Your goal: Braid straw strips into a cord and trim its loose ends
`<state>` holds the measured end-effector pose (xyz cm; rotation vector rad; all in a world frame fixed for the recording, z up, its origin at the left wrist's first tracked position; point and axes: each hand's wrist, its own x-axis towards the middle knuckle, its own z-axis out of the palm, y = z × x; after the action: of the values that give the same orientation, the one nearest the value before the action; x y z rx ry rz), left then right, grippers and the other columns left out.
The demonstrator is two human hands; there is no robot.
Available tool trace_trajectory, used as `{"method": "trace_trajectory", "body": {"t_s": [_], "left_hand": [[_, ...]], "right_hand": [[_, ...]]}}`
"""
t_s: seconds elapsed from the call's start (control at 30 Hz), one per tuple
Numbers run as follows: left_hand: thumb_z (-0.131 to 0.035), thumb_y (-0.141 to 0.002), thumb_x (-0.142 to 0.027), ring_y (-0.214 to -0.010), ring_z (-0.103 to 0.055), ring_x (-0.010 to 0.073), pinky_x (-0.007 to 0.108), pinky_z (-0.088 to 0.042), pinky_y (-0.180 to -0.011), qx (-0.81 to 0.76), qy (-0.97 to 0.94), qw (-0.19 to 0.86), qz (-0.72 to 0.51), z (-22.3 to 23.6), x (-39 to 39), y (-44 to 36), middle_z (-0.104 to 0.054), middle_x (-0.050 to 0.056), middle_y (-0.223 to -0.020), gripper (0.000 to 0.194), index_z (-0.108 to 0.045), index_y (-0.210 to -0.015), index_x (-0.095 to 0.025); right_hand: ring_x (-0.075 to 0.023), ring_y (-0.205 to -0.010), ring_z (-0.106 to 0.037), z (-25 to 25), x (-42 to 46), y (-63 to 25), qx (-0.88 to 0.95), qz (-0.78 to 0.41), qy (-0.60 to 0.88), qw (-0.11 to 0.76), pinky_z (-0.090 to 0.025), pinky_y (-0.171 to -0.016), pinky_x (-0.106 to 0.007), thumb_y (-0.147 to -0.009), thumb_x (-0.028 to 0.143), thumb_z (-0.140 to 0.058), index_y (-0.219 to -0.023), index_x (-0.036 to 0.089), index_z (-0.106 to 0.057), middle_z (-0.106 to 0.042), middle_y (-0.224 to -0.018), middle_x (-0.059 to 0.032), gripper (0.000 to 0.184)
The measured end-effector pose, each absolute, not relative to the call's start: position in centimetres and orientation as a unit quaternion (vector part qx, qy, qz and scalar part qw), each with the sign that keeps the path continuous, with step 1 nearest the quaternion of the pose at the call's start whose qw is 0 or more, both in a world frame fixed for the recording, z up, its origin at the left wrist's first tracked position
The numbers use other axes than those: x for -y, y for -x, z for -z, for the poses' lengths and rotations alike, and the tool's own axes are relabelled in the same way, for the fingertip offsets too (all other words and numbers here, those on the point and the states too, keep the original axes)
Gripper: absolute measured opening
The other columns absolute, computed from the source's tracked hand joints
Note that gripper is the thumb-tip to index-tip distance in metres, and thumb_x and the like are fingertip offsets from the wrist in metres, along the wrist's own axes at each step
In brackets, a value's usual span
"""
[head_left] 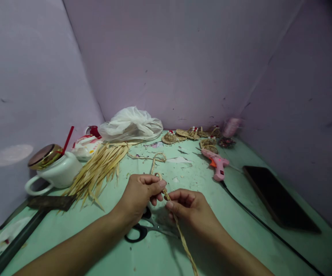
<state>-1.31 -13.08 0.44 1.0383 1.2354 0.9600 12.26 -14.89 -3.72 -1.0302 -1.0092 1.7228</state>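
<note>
A braided straw cord (183, 242) runs from the near edge of the view up through both hands and on across the table in a loose curve. My left hand (145, 191) pinches it between thumb and fingers near the middle of the view. Just below and to the right, my right hand (187, 207) grips the same cord with thumb and forefinger. Black-handled scissors (138, 232) lie on the table beneath my hands, partly hidden by my left hand and wrist.
Left are dry straw strips (102, 168), a white mug (63, 172) and a hammer (49, 203). Behind lie a plastic bag (132, 124) and several small woven straw hats (173, 137). Right are a pink glue gun (219, 165), its black cord (249, 216) and a dark tablet (279, 197).
</note>
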Motion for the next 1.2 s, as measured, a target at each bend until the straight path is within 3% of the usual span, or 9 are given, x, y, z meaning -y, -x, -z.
{"method": "trace_trajectory", "body": {"t_s": [0.17,0.4,0.53,0.83,0.9,1.0,1.2], "left_hand": [[-0.07,-0.052,-0.029,-0.038,-0.042,0.0056,0.016,-0.03,-0.036,-0.517,-0.395,0.626,-0.43,0.2,12.4,1.3,-0.052,-0.001,-0.044,0.024,-0.055,-0.055,-0.011],[-0.063,-0.047,-0.021,-0.031,-0.036,0.0047,0.016,-0.022,-0.03,-0.507,-0.344,0.716,-0.333,1.3,12.4,1.0,-0.046,-0.003,-0.036,0.016,-0.051,-0.05,-0.013],[-0.066,-0.05,-0.023,-0.031,-0.036,0.0041,0.015,-0.022,-0.031,-0.513,-0.379,0.697,-0.327,1.1,12.2,1.5,-0.046,-0.003,-0.036,0.018,-0.051,-0.052,-0.012],[-0.065,-0.06,-0.029,-0.034,-0.038,0.0029,0.014,-0.023,-0.032,-0.471,-0.354,0.733,-0.341,1.2,11.6,1.9,-0.049,-0.003,-0.046,0.022,-0.052,-0.059,-0.012],[-0.062,-0.062,-0.031,-0.034,-0.038,0.0027,0.014,-0.022,-0.033,-0.462,-0.343,0.751,-0.324,1.2,11.7,1.9,-0.049,-0.003,-0.047,0.022,-0.052,-0.06,-0.012],[-0.056,-0.061,-0.029,-0.033,-0.037,0.0026,0.015,-0.02,-0.033,-0.462,-0.332,0.769,-0.292,1.5,11.9,1.8,-0.047,-0.003,-0.046,0.017,-0.051,-0.061,-0.012],[-0.048,-0.059,-0.022,-0.034,-0.036,0.0039,0.017,-0.021,-0.035,-0.498,-0.375,0.73,-0.28,2.2,11.7,1.4,-0.047,-0.003,-0.046,0.013,-0.054,-0.062,-0.011]], "right_hand": [[-0.0079,-0.048,-0.05,3.4,15.2,-12.3,0.412,-0.726,0.346,0.428,-0.039,-0.05,-0.023,-0.058,0.022,-0.073,-0.073,0.014,-0.066,-0.06,-0.059,-0.0003,0.018],[-0.0101,-0.051,-0.05,3.3,15.8,-11.7,0.393,-0.727,0.322,0.462,-0.039,-0.051,-0.024,-0.057,0.019,-0.07,-0.061,0.015,-0.067,-0.061,-0.058,-0.0022,0.007],[-0.0104,-0.053,-0.051,3.5,15.4,-11.9,0.426,-0.716,0.338,0.438,-0.042,-0.051,-0.025,-0.062,0.024,-0.069,-0.066,0.016,-0.066,-0.059,-0.062,-0.0017,0.009],[-0.0224,-0.098,-0.05,3.8,14.7,-12.8,0.556,-0.55,0.378,0.495,-0.046,-0.071,-0.031,-0.068,0.02,-0.064,-0.067,0.021,-0.068,-0.053,-0.098,-0.0067,0.004],[-0.0215,-0.097,-0.052,3.8,14.9,-13.0,0.591,-0.505,0.381,0.501,-0.044,-0.077,-0.033,-0.068,0.018,-0.064,-0.068,0.022,-0.069,-0.053,-0.107,-0.0068,0.006],[-0.0177,-0.082,-0.057,3.6,15.2,-13.1,0.632,-0.469,0.373,0.491,-0.044,-0.074,-0.033,-0.069,0.016,-0.064,-0.073,0.023,-0.07,-0.052,-0.118,-0.0066,0.01],[-0.0221,-0.096,-0.057,3.5,15.3,-13.1,0.605,-0.513,0.351,0.497,-0.043,-0.081,-0.035,-0.072,0.016,-0.061,-0.073,0.022,-0.069,-0.06,-0.107,-0.0081,0.011]]}}
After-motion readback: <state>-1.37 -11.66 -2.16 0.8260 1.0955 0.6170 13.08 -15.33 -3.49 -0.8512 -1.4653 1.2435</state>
